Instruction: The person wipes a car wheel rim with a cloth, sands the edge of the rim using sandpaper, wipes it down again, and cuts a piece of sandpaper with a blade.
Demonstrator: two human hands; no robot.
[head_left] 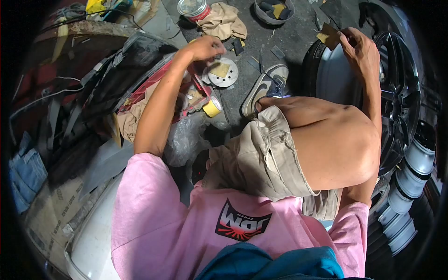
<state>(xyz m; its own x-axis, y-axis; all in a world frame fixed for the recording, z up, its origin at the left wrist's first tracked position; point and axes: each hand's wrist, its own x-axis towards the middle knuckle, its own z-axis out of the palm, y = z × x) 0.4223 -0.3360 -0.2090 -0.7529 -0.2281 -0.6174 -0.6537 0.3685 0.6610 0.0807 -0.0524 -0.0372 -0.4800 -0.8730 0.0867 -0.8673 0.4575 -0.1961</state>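
Observation:
In the head view my right hand (pixel 361 50) is closed, pinching a folded piece of brown and yellow sandpaper (pixel 330 37). It is raised beside a silver wheel rim (pixel 338 74). My left hand (pixel 208 48) hovers over the floor, its fingers curled and smeared by motion, so whether they grip anything is unclear. Just below that hand lies a round, holed white sanding disc (pixel 227 80) with a yellow square of sandpaper (pixel 218 69) on it. A small dark piece (pixel 238 46) is on the floor to its right.
A paint can (pixel 193 10) and crumpled brown paper (pixel 221 21) lie ahead, with a bucket (pixel 274 14) of abrasive pieces beyond. Yellow tape (pixel 212 107) and clear plastic (pixel 185 140) sit near my left forearm. A black spoked wheel (pixel 396 107) stands at right.

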